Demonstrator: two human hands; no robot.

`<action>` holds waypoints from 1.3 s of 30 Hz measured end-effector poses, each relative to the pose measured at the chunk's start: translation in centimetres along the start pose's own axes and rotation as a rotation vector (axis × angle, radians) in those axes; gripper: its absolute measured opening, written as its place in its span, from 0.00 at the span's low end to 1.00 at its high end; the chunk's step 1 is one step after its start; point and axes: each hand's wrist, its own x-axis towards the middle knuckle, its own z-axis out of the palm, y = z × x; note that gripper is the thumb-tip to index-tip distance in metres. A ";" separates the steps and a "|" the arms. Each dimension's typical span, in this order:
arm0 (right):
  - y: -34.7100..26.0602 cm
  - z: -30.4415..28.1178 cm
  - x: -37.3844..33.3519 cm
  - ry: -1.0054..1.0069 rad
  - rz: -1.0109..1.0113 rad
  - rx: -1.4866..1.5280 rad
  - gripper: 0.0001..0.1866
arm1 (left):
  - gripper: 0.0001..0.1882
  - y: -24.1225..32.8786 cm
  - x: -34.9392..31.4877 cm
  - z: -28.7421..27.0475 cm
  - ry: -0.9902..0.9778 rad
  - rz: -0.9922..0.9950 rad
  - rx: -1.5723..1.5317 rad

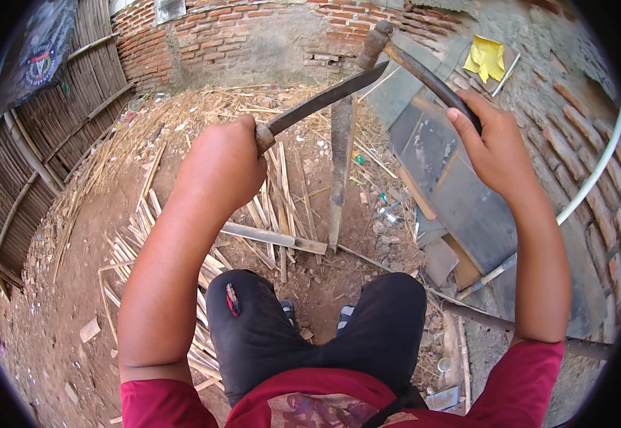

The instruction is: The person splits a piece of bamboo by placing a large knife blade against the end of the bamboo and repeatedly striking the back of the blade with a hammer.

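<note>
My left hand is closed round the short wooden handle of a machete, its dark blade pointing up and to the right. Under the blade a narrow upright slat, apparently bamboo, rises from the ground; its top end meets the blade's lower edge or lies just behind it, I cannot tell which. In my right hand is the dark handle of a hammer. The hammer's rusty head is close by the machete's tip; whether they touch is unclear.
Split bamboo strips lie piled left of my knees, with a longer split piece across the ground ahead. Dark boards lean at the right beside a pale pipe. A brick wall and a woven bamboo fence enclose the yard.
</note>
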 end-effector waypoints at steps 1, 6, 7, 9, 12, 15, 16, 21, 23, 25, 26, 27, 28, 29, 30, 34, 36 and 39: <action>-0.5 -0.2 0.4 0.021 0.023 0.011 0.23 | 0.10 0.0 0.1 0.0 0.000 0.005 0.016; -0.7 -2.0 2.2 0.205 0.114 0.102 0.22 | 0.11 0.1 0.3 -0.5 -0.072 -0.052 0.025; -0.7 -1.6 2.0 0.163 0.057 0.093 0.22 | 0.11 0.1 0.2 -0.5 -0.075 -0.057 0.029; -0.6 -1.3 1.7 0.009 0.018 -0.029 0.23 | 0.11 0.1 0.1 -0.5 -0.077 -0.068 0.037; -0.5 -1.6 1.7 -0.068 0.017 -0.091 0.23 | 0.11 -0.4 0.4 -0.4 -0.092 -0.072 0.046; -0.9 -2.8 2.6 0.113 0.169 0.073 0.23 | 0.11 -0.5 0.1 -0.2 -0.019 -0.037 0.057; -0.4 -1.9 2.3 0.147 0.089 0.051 0.22 | 0.11 -0.4 0.0 -0.3 -0.047 -0.054 0.047; -0.6 -1.0 1.5 -0.129 0.007 -0.067 0.18 | 0.11 0.1 0.1 -0.3 -0.064 -0.078 0.031; -0.9 -1.9 2.0 -0.105 0.055 -0.019 0.19 | 0.11 0.0 0.3 -0.5 -0.054 -0.050 0.040; -1.1 -1.4 2.2 0.080 0.078 0.053 0.19 | 0.11 -0.3 0.2 -0.1 -0.037 -0.028 0.047; -0.9 -0.9 2.4 0.174 0.093 0.089 0.19 | 0.12 -0.3 0.4 -0.1 -0.013 -0.014 0.049; 0.3 0.1 2.4 0.234 -0.024 0.053 0.20 | 0.12 -0.3 0.2 0.6 -0.011 0.000 0.033; 0.8 0.5 2.3 0.098 -0.032 -0.011 0.20 | 0.12 -0.2 0.1 0.7 -0.018 -0.001 0.036; 1.1 0.6 2.1 -0.038 -0.041 -0.073 0.21 | 0.12 0.1 0.1 0.7 -0.025 -0.001 0.040; 1.3 0.5 2.1 -0.152 -0.054 -0.131 0.21 | 0.12 0.3 0.4 0.5 -0.012 0.003 0.055; 0.3 -0.8 2.9 0.032 0.007 -0.032 0.23 | 0.12 0.7 0.4 0.8 -0.029 0.000 0.070; -2.1 -1.5 2.6 0.020 0.160 0.013 0.15 | 0.12 0.6 0.2 0.8 -0.017 0.001 0.063; -1.0 0.4 1.4 -0.125 -0.061 -0.175 0.24 | 0.13 0.7 0.3 0.8 -0.013 0.029 0.085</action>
